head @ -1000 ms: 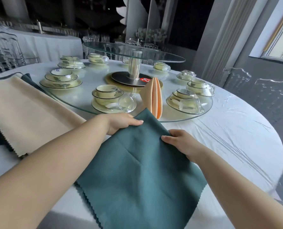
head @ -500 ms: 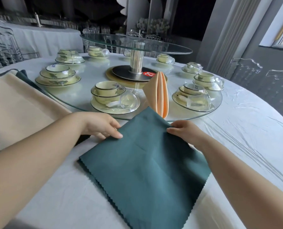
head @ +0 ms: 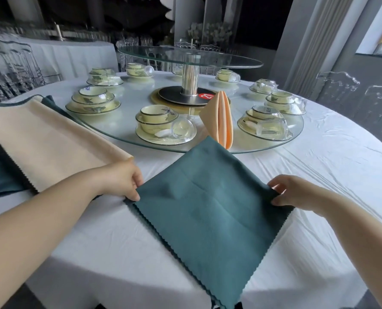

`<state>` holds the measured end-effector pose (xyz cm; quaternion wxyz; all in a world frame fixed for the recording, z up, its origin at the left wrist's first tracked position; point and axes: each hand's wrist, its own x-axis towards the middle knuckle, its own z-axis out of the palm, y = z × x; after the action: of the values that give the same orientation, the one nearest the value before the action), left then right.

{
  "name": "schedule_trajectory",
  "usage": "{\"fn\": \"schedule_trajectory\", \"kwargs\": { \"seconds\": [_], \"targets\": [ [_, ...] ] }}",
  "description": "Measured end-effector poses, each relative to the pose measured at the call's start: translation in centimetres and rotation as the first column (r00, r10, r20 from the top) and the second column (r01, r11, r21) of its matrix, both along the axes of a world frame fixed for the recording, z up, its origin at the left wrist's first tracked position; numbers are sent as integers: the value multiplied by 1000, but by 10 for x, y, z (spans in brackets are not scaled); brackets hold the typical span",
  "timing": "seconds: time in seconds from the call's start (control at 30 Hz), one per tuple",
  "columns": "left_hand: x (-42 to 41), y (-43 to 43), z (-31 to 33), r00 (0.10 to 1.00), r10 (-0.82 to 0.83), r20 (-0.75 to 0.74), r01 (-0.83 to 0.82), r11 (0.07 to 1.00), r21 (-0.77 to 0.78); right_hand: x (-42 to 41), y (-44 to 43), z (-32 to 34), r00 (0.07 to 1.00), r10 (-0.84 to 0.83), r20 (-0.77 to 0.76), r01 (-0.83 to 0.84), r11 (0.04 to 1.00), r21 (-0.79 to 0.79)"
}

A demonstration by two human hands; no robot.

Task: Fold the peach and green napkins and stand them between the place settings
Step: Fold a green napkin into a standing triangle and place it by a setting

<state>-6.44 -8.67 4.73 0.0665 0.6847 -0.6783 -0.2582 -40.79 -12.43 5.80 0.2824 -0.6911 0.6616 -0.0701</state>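
Note:
A green napkin [head: 210,210] lies flat like a diamond on the white tablecloth, its near corner hanging over the table's edge. My left hand [head: 124,178] pinches its left corner. My right hand [head: 293,192] pinches its right corner. A folded peach napkin [head: 221,119] stands upright on the glass turntable [head: 109,132], between two place settings [head: 161,126] [head: 263,123]. A stack of flat peach and green napkins [head: 45,141] lies at the left.
The round table [head: 319,175] has a white cloth. A raised glass tier on a steel post [head: 190,79] stands at the middle, with a red number tag at its base. More place settings [head: 92,101] ring the turntable. Clear chairs [head: 352,97] stand at the right.
Both hands slid outward along the green napkin's edges, from near its far corner to its left and right corners. The napkin lies flatter and more spread out.

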Motion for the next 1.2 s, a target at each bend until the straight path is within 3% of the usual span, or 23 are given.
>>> {"fn": "schedule_trajectory", "kwargs": {
  "seconds": [0.17, 0.3, 0.37, 0.43, 0.5, 0.6, 0.77, 0.87, 0.93, 1.0, 1.2],
  "targets": [
    [0, 5, -1, 999, 8, -35, -12, 995, -99, 4, 3, -3, 994, 53, -98, -66, 990, -127],
    [-5, 18, -5, 983, 5, 184, 59, 938, -342, -1, 13, -16, 982, 74, -174, -129, 936, -329],
    [-3, 25, -12, 937, -64, 342, 253, 800, -544, -4, 20, -25, 970, 103, -221, -210, 814, -541],
    [3, 32, -21, 918, -137, 372, 361, 675, -643, -9, 27, -35, 938, 156, -310, -331, 666, -668],
    [12, 38, -25, 909, -184, 374, 398, 646, -651, -14, 28, -39, 897, 190, -398, -430, 582, -691],
    [18, 39, -28, 910, -228, 348, 407, 659, -632, -19, 29, -36, 875, 196, -443, -472, 551, -688],
    [13, 43, -28, 960, -225, 165, 278, 730, -624, -26, 35, -33, 842, 254, -476, -518, 629, -581],
    [-9, 47, -22, 980, -197, -9, 143, 738, -660, -20, 43, -25, 937, 255, -238, -347, 741, -575],
    [-39, 52, -14, 980, -182, -81, 84, 746, -661, -9, 47, -19, 968, 239, -83, -238, 750, -616],
    [-74, 58, -7, 983, -172, -61, 103, 801, -590, 10, 52, -13, 970, 235, -64, -228, 781, -582],
    [-136, 59, -17, 981, -153, 121, 186, 924, -333, 65, 74, -27, 898, 322, -299, -424, 815, -395]
  ]
}}
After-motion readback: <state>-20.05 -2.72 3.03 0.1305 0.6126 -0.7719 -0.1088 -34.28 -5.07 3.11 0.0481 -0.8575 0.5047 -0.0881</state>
